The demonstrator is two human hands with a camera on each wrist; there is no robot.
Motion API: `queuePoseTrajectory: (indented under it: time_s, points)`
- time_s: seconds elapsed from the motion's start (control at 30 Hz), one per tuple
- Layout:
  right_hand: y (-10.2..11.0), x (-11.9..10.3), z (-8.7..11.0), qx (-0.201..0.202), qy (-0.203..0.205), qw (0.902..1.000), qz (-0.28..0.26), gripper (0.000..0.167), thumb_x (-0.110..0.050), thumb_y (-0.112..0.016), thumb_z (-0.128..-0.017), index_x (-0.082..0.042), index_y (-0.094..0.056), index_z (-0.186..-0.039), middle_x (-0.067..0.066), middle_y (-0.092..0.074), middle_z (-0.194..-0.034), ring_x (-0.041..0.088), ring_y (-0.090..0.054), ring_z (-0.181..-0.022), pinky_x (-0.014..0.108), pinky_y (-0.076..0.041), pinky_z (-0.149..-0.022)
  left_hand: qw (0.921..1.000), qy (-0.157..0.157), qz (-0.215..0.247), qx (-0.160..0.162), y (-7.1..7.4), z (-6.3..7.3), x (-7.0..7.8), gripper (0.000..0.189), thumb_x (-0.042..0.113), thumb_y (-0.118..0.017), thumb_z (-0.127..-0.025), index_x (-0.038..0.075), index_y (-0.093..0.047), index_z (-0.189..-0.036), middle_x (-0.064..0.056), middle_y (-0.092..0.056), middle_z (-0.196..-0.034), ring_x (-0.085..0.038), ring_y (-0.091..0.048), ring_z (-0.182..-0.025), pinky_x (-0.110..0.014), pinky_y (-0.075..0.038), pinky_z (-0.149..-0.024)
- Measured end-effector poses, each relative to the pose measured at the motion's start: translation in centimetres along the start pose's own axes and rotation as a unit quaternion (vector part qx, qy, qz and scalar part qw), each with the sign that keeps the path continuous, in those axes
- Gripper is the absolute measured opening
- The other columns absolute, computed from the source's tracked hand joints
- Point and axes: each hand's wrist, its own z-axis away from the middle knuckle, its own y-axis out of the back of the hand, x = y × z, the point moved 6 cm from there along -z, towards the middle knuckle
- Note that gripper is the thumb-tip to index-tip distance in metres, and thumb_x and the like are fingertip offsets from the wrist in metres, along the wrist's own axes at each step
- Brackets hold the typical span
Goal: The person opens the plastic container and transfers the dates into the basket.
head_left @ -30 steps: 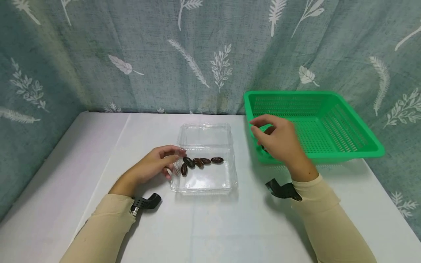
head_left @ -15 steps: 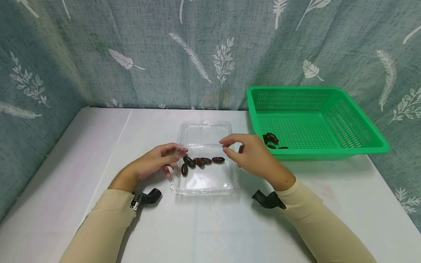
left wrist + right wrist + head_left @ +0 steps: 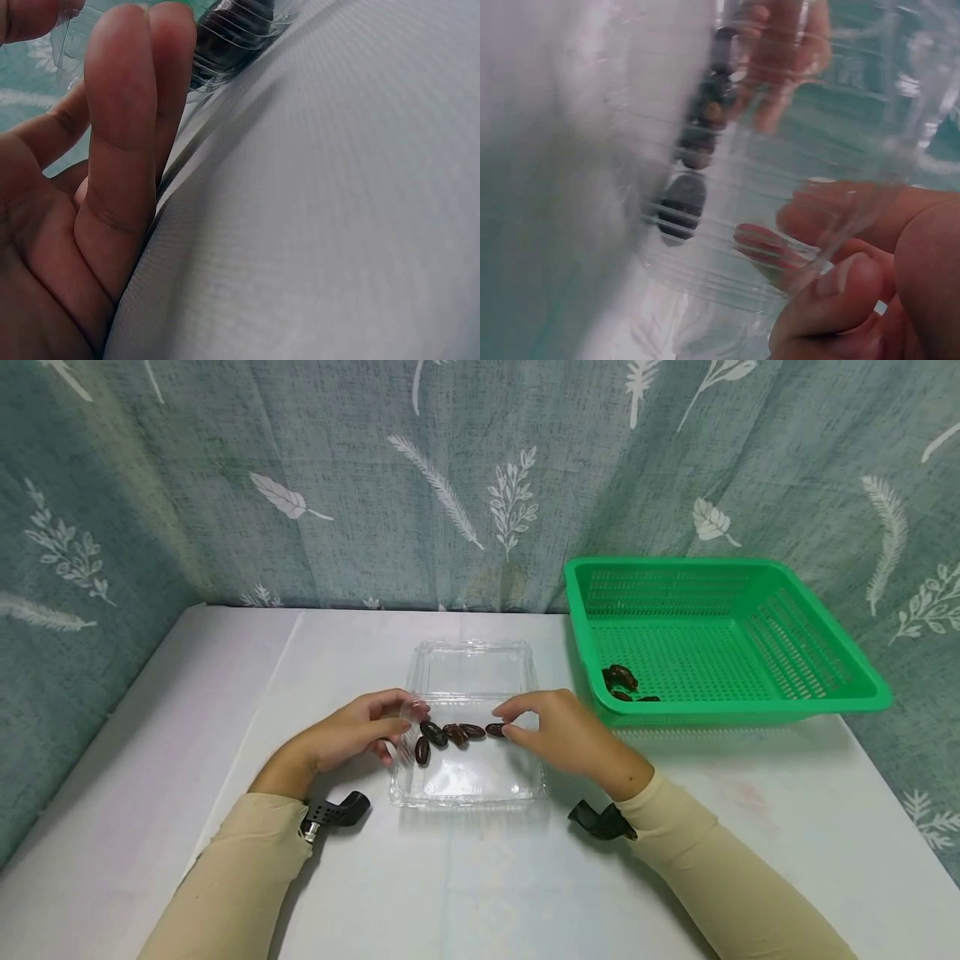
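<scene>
A clear hinged plastic container lies with its lid folded back. Several dark brown dates sit along the upper part of its base. My left hand grips the container's left edge, thumb and index finger at the rim; its other fingers extend outside the wall. My right hand reaches over the right side, thumb and index finger parted around the rightmost date. Through the plastic in the right wrist view, those fingertips appear apart from the date.
A green slotted basket stands at the back right of the white-covered table. A few dates lie in its near left corner. Behind the table hangs a leaf-patterned curtain.
My right hand has moved left from the basket and lowered to the container's rightmost date. The dates in the basket have come into view. My left hand has kept its place.
</scene>
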Motion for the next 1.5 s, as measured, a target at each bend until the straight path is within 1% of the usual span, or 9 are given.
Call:
queuePoseTrajectory:
  time_s: [0.03,0.2,0.27,0.4,0.47,0.63,0.83,1.27,1.5]
  points:
    - [-0.1,0.1,0.0,-0.003,-0.002,1.0,0.008,0.026,-0.016,-0.068,-0.095,-0.01,-0.073,-0.119,0.003,-0.076,-0.113,0.02,-0.066,-0.116,0.035,-0.053,-0.092,1.0,0.001,0.001,-0.001,-0.1,0.0,0.0,0.041,0.012,-0.055,-0.101,-0.002,-0.048,-0.139,-0.024,-0.049,-0.145,-0.014,-0.059,-0.088,-0.031,-0.06,-0.063]
    - [-0.8,0.5,0.1,-0.032,-0.027,0.9986,0.032,0.029,-0.018,-0.067,-0.095,-0.014,-0.072,-0.124,0.003,-0.071,-0.125,0.013,-0.057,-0.069,0.03,-0.049,-0.068,1.0,0.003,0.007,0.0,-0.3,-0.1,0.1,0.041,0.012,-0.054,-0.101,-0.002,-0.048,-0.139,-0.024,-0.049,-0.144,-0.014,-0.06,-0.086,-0.032,-0.06,-0.063]
    - [-1.1,0.6,0.1,-0.036,-0.029,0.9982,0.039,0.03,-0.018,-0.068,-0.094,-0.015,-0.072,-0.123,0.003,-0.071,-0.127,0.012,-0.056,-0.069,0.03,-0.048,-0.067,1.0,0.004,0.009,0.0,-0.3,-0.1,0.1,0.041,0.012,-0.054,-0.101,-0.003,-0.048,-0.139,-0.024,-0.049,-0.144,-0.014,-0.061,-0.085,-0.032,-0.06,-0.063]
    - [-1.3,0.4,0.0,-0.026,-0.017,0.9981,0.054,0.029,-0.015,-0.07,-0.093,-0.012,-0.072,-0.121,0.004,-0.072,-0.122,0.018,-0.068,-0.108,0.036,-0.056,-0.089,1.0,0.005,0.006,0.003,-0.2,-0.1,0.0,0.041,0.012,-0.054,-0.101,-0.002,-0.048,-0.138,-0.024,-0.049,-0.143,-0.014,-0.062,-0.085,-0.033,-0.06,-0.063]
    - [-1.4,0.3,-0.1,-0.022,-0.012,0.9979,0.059,0.029,-0.012,-0.07,-0.092,-0.01,-0.072,-0.121,0.004,-0.072,-0.12,0.022,-0.067,-0.114,0.04,-0.056,-0.093,1.0,0.005,0.004,0.006,-0.2,-0.1,0.0,0.041,0.013,-0.054,-0.101,-0.002,-0.048,-0.138,-0.024,-0.05,-0.143,-0.014,-0.062,-0.087,-0.033,-0.06,-0.063]
    - [-1.4,-0.1,0.0,-0.018,-0.003,0.9971,0.074,0.03,-0.007,-0.071,-0.09,-0.008,-0.073,-0.12,0.005,-0.074,-0.113,0.02,-0.069,-0.1,0.033,-0.055,-0.078,0.9999,0.008,0.001,0.011,0.0,0.0,-0.1,0.04,0.012,-0.054,-0.101,-0.002,-0.048,-0.138,-0.024,-0.05,-0.143,-0.015,-0.06,-0.088,-0.033,-0.06,-0.063]
    - [-1.5,-0.2,-0.1,-0.017,-0.003,0.9962,0.086,0.029,-0.008,-0.074,-0.088,-0.008,-0.074,-0.117,0.002,-0.073,-0.099,0.013,-0.055,-0.074,0.025,-0.042,-0.063,0.9999,0.008,0.004,0.012,-0.1,0.0,0.0,0.041,0.012,-0.054,-0.1,-0.003,-0.048,-0.138,-0.024,-0.049,-0.144,-0.015,-0.06,-0.088,-0.033,-0.06,-0.063]
    - [-1.8,0.3,-0.2,-0.049,-0.034,0.9941,0.09,0.026,-0.011,-0.071,-0.09,-0.009,-0.075,-0.115,-0.001,-0.071,-0.089,0.01,-0.051,-0.065,0.023,-0.042,-0.059,0.9997,0.014,0.009,0.017,-0.1,0.0,0.1,0.04,0.013,-0.055,-0.101,-0.001,-0.049,-0.138,-0.023,-0.05,-0.143,-0.013,-0.059,-0.083,-0.032,-0.06,-0.064]
    - [-1.9,0.2,-0.1,-0.064,-0.034,0.9906,0.116,0.028,-0.018,-0.076,-0.087,-0.014,-0.075,-0.116,-0.003,-0.072,-0.095,0.01,-0.06,-0.081,0.027,-0.05,-0.068,0.9997,0.017,0.005,0.018,-0.1,0.0,0.2,0.04,0.015,-0.053,-0.102,-0.001,-0.048,-0.139,-0.022,-0.05,-0.145,-0.013,-0.055,-0.082,-0.032,-0.06,-0.065]
